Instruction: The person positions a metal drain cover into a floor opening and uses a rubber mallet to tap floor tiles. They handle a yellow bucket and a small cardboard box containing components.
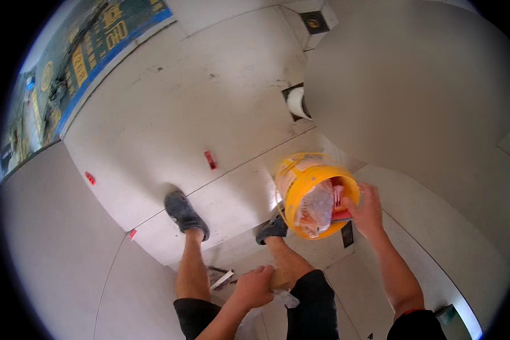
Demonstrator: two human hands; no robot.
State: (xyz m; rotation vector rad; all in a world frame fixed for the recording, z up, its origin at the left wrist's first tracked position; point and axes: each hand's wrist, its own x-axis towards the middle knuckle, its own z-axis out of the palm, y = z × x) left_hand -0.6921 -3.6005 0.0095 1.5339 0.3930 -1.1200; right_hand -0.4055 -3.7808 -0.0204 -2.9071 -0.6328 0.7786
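Observation:
My right hand (368,211) grips the rim of a yellow bucket (300,184) held above the floor. The bucket holds a clear plastic bag (317,208) and some red pieces. My left hand (254,286) is closed around a light wooden handle (279,279) near my right knee, with a bit of crumpled white plastic just below it. My two feet in dark shoes (185,213) stand on large pale floor tiles.
Small red tile clips (210,160) sit in the tile joints. A flat tool (221,279) lies on the floor between my legs. A white roll (296,103) rests by a dark floor opening. A blue-edged printed sheet (79,56) lies at upper left.

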